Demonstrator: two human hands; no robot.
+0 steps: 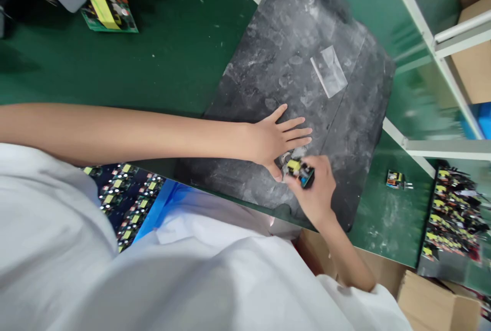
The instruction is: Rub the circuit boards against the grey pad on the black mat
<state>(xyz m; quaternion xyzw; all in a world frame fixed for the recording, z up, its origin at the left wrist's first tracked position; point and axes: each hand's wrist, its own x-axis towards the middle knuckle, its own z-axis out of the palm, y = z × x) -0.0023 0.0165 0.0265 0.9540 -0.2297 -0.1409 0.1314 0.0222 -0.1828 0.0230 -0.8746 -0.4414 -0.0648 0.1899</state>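
Observation:
My left hand [273, 139] lies flat on a worn black mat [295, 70], its fingers spread apart and nothing in its grasp. Just beside its thumb, my right hand [316, 188] grips a small circuit board [298, 171] by its edges. The board carries a yellow-topped part, a blue part and other dark components. A small clear plastic bag [330, 71] rests on the mat beyond my fingers. Part of the board is covered by my right fingers.
Another small board [396, 179] lies on the green table [172, 60] at right. Beyond it stands a black tray [422, 249] of boards. A larger board [109, 11] sits upper left. A blue-edged bin [153, 211] of boards is below my left arm; a cardboard box [425, 298] is lower right.

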